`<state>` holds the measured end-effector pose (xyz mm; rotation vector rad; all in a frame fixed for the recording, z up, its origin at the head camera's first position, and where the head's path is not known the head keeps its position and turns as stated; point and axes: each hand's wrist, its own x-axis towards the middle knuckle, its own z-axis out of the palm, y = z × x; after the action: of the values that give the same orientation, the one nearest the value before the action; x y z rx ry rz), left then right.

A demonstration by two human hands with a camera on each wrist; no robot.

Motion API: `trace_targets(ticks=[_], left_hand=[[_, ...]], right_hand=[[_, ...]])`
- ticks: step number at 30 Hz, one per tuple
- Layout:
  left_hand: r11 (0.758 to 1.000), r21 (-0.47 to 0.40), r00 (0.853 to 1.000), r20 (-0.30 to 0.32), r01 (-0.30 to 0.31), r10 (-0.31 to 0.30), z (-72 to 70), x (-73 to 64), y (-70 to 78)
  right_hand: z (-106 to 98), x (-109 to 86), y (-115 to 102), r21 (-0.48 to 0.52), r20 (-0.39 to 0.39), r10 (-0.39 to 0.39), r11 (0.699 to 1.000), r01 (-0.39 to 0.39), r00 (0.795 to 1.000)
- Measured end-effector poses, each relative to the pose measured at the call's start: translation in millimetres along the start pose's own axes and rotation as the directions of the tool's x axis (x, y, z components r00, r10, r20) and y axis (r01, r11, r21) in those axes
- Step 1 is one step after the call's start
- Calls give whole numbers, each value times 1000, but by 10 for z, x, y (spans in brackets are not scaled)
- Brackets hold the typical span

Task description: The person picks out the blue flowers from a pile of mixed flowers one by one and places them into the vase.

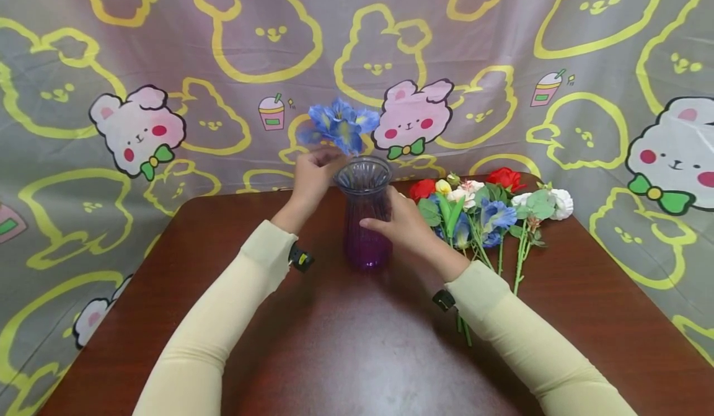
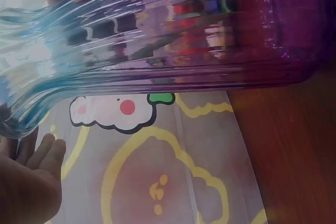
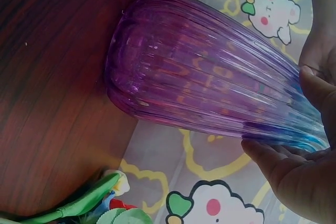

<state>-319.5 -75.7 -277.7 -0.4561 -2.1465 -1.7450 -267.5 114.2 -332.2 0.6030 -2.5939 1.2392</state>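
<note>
A ribbed glass vase (image 1: 368,230), purple at the base and clear bluish at its flared rim, stands upright on the table. My right hand (image 1: 409,224) grips its side, thumb in front and fingers behind. Beside the rim, my left hand (image 1: 315,177) pinches a blue artificial flower (image 1: 343,124) just under its bloom; the stem is hidden. In the left wrist view, several fingers of the left hand (image 2: 31,182) show by the rim, while thumb and grip are out of sight. The right wrist view shows the right hand (image 3: 294,166) around the vase's upper part.
On the right of the brown table (image 1: 334,354) lies a bunch of artificial flowers (image 1: 474,211), red, white, yellow and blue, with stems pointing toward me. A patterned cloth (image 1: 474,44) hangs behind and along the sides.
</note>
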Motion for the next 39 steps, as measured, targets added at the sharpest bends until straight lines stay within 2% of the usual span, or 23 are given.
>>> trace_targets(ticks=[10,21,30,34,39], left_hand=[[994,-47,996,2,94,-94,8,-21,-12],[992,-16,991,-46,125,-126,0,3,13],[972,-6,971,-43,234,-234,-16,11,15],[970,-19,969,-36,242,-243,-9,23,19],[974,-42,974,-40,223,-225,-1,25,21]], right_hand=[[4,-13,-3,0,-1,9,1000,-9,1000],[14,-3,4,5,-4,9,1000,-9,1000],[10,-3,9,3,-2,11,1000,-11,1000],[8,-7,4,-4,-12,2,1000,-2,1000],[6,-7,2,-5,-13,-18,1000,18,1000]])
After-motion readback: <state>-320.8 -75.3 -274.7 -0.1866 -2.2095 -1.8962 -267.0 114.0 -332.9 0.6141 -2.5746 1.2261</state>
